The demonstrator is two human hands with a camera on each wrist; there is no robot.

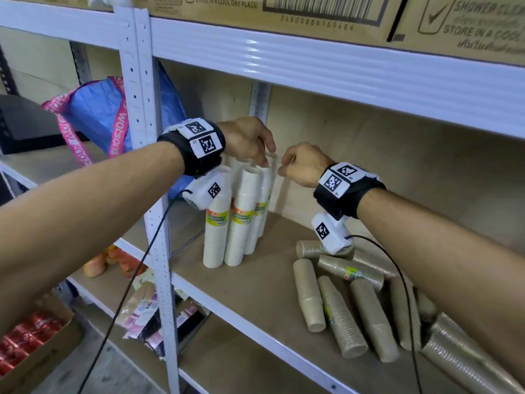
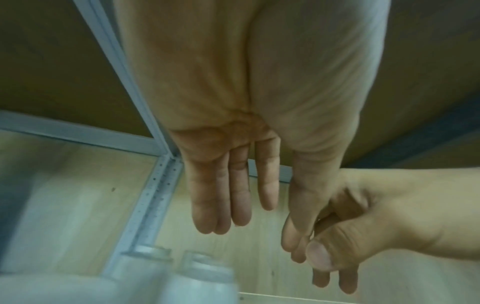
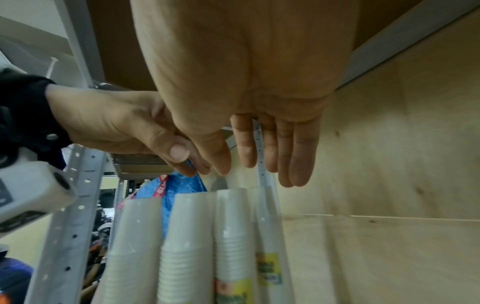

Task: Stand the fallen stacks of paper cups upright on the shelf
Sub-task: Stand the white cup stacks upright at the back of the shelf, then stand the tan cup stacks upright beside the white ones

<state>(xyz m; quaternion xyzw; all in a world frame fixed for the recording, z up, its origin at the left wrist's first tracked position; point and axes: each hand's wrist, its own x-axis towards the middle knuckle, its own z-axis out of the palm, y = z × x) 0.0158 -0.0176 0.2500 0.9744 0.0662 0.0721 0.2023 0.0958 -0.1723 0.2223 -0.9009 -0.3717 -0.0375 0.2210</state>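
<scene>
Several white paper cup stacks (image 1: 241, 220) (image 3: 187, 236) in clear wrap stand upright together at the left end of the shelf board (image 1: 255, 294). Both hands hover at their tops. My left hand (image 1: 267, 159) (image 2: 293, 236) pinches thumb to forefinger at the top of the rear white stack (image 1: 267, 191), its other fingers straight. My right hand (image 1: 281, 169) (image 3: 233, 164) meets it there, thumb against fingers in a pinch; the thin wrap between them is hard to make out. Several brown cup stacks (image 1: 341, 317) lie fallen on the shelf's right part, under my right forearm.
A white upright post (image 1: 150, 194) stands just left of the white stacks, with a blue bag (image 1: 96, 109) with pink straps behind it. The upper shelf beam (image 1: 341, 69) carries cardboard boxes (image 1: 284, 12) close overhead. Packets and a box of red cans (image 1: 28, 336) sit lower left.
</scene>
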